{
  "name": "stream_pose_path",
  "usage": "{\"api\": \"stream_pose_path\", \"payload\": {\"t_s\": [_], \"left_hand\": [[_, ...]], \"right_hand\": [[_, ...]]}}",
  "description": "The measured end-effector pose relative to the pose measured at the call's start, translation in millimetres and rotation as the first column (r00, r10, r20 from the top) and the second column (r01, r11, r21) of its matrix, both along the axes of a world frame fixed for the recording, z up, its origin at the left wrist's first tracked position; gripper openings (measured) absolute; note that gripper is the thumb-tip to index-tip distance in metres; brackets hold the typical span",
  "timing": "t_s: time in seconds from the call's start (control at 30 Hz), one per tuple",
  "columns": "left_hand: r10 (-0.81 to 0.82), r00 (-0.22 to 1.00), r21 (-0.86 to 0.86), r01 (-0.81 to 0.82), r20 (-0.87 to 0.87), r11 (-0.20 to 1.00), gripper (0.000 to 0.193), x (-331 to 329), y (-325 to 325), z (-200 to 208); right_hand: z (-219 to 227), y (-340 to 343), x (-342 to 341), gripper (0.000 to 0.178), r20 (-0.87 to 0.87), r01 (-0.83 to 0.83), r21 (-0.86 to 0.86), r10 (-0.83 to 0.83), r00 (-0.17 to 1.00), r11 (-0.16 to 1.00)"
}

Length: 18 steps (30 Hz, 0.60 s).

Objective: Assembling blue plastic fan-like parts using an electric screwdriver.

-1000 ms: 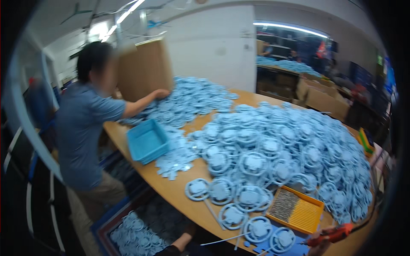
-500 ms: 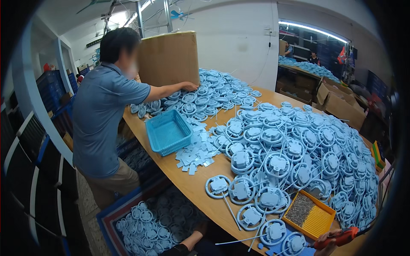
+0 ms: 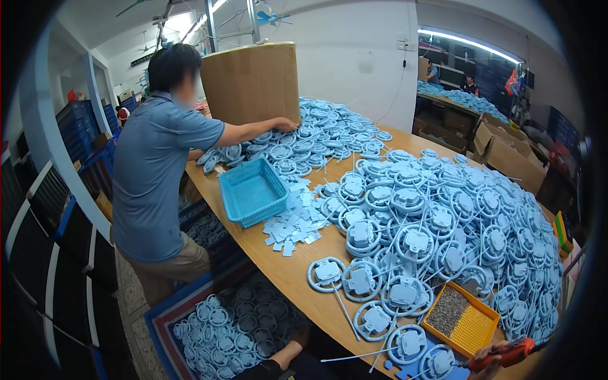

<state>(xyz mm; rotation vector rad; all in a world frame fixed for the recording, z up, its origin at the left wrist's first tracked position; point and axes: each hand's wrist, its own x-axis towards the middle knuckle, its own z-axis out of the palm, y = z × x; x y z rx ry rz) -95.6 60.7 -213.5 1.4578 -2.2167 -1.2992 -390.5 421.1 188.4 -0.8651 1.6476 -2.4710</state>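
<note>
My right hand [image 3: 489, 360], at the lower right, is wrapped round a red power screwdriver [image 3: 514, 352]. Its tip points left at a light blue plastic ring part [image 3: 438, 361] with a boxy centre, lying on a blue mat [image 3: 411, 368]. Beside that part lies another ring part [image 3: 407, 342] with a thin stalk. Below the table edge, my left hand [image 3: 299, 339] is over the right side of a crate [image 3: 158, 320] holding many such ring parts [image 3: 218, 335]. Shadow hides its fingers, and I cannot see whether it holds anything.
A yellow tray [image 3: 479, 325] of small screws sits by the mat. A large heap of ring parts [image 3: 443, 215] covers the table's right. Farther off are a turquoise basket [image 3: 253, 193], flat blue pieces [image 3: 294, 221], a cardboard box [image 3: 250, 82] and a co-worker [image 3: 161, 171] reaching into another heap.
The whole view has shifted slightly. The co-worker's other hand now shows at the table edge. My right hand still grips the screwdriver, and my left hand stays low by the crate.
</note>
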Motion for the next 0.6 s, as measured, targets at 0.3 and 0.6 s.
{"api": "stream_pose_path", "payload": {"t_s": [0.3, 0.6], "left_hand": [[-0.118, 0.993, -0.404, 0.107, -0.003, 0.909, 0.04, 14, -1, -33], [0.02, 0.91, -0.48, -0.237, -0.413, 0.844, 0.019, -4, 17, 260]], "right_hand": [[-1, 9, 2, 0.056, 0.032, 0.138, -0.02, -0.138, 0.99, 0.99], [37, -5, -17, 0.062, -0.095, 0.049, 0.033, -0.045, 0.994, 0.998]]}}
